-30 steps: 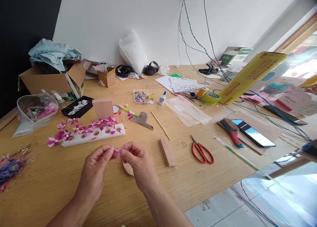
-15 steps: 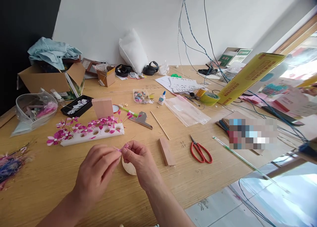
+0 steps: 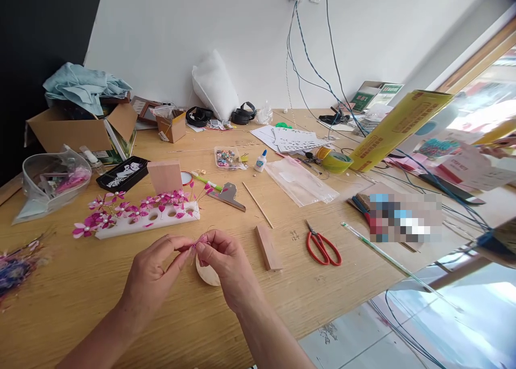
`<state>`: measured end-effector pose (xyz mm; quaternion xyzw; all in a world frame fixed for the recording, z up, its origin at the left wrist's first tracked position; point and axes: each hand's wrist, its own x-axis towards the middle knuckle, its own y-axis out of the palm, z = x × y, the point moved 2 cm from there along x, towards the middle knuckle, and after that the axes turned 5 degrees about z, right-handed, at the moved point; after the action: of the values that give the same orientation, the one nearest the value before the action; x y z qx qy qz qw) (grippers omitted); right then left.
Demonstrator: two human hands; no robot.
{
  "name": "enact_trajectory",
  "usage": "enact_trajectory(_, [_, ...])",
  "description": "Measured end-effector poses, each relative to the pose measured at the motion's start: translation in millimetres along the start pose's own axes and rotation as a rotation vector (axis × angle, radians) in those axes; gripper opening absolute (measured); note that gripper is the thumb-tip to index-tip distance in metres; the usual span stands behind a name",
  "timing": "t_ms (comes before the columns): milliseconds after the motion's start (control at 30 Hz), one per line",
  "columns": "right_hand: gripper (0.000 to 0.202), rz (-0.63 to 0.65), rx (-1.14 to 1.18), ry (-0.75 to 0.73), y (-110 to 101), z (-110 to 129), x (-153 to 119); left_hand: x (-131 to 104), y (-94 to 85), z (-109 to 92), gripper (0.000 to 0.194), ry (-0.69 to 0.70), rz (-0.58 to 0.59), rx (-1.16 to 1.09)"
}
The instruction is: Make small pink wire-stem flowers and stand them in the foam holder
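Observation:
My left hand [image 3: 155, 269] and my right hand [image 3: 226, 264] meet above the table, thumbs and fingertips pinching a small pink wired petal piece [image 3: 196, 244] between them. Fingers cover most of it, and fine wire ends stick out. Directly below lies a round wooden disc [image 3: 207, 275], partly hidden by my right hand. Beyond my hands is a white holder with round holes [image 3: 141, 224], along which several magenta wired flowers [image 3: 139, 208] with pearl-like centres are set. Right of my right hand lies a wooden block [image 3: 268, 248], then red-handled scissors [image 3: 323, 245] with blades pointing away.
Past the flowers stand an upright wooden block [image 3: 164, 176] and a metal clip [image 3: 229, 195]. A thin wooden stick [image 3: 258, 205], glue bottle [image 3: 261, 161], bead box [image 3: 228, 158] and plastic bag [image 3: 300, 181] lie farther back. Tangled coloured threads [image 3: 16, 269] are at left.
My left fingers have turned and closed in on the pink petal piece, meeting the right fingertips. My right hand keeps its pinch. The view has shifted slightly.

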<state>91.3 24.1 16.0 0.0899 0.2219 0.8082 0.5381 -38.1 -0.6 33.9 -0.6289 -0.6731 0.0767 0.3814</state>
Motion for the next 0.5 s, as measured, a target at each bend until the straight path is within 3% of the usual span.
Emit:
enact_trajectory(200, [0.012,-0.008,-0.021,-0.050,0,-4,1,3,9.8,9,0.014,-0.368,0.037,-0.430])
enact_trajectory(333, [0.013,-0.034,-0.095,-0.109,-1,-6,2,-1,16.4,14,0.018,-0.470,-0.030,-0.617])
enact_trajectory(500, [0.011,-0.041,-0.040,-0.088,-2,-9,2,-6,21.2,14,0.015,-0.543,-0.006,-0.810])
